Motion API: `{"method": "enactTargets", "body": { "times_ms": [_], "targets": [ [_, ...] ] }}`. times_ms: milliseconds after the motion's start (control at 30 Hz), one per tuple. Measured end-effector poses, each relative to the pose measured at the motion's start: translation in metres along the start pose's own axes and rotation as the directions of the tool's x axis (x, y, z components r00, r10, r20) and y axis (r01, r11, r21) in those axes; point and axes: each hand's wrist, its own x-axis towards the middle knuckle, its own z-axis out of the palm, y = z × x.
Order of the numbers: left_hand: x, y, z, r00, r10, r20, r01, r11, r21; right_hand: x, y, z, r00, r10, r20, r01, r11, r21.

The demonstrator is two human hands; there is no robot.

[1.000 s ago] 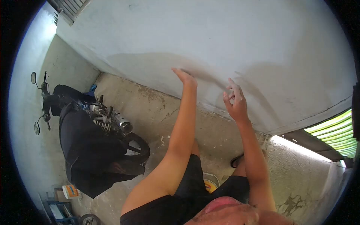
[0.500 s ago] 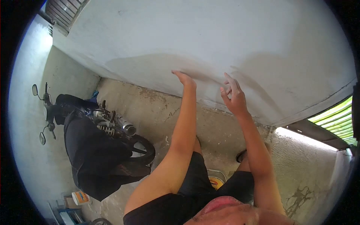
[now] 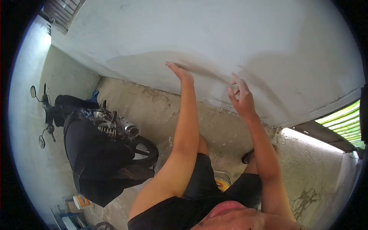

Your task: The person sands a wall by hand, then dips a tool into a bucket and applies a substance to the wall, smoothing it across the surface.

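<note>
My left hand lies flat, palm against the pale painted wall, with its fingers stretched to the left over a darker smear. To the right, my right hand hangs just off the same wall with its fingers loosely spread and slightly curled. Neither hand holds anything. Both bare forearms rise from my black shorts at the bottom of the view.
A motorcycle under a dark cover stands on the cracked concrete floor at the left. A round yellow-lidded container sits between my legs. Small cans and boxes lie at the lower left. A green-slatted opening shows at the right.
My left hand has slid up and to the left along the wall. My right hand has stayed nearly in place. The view has shifted slightly.
</note>
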Motion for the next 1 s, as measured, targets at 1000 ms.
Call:
{"method": "enactTargets", "body": {
  "times_ms": [1000],
  "targets": [
    [0.029,-0.017,-0.03,0.965,-0.026,0.262,0.033,0.999,-0.022,0.011,0.006,-0.009,0.99,-0.083,-0.111,0.084,0.997,-0.003]
  ]
}}
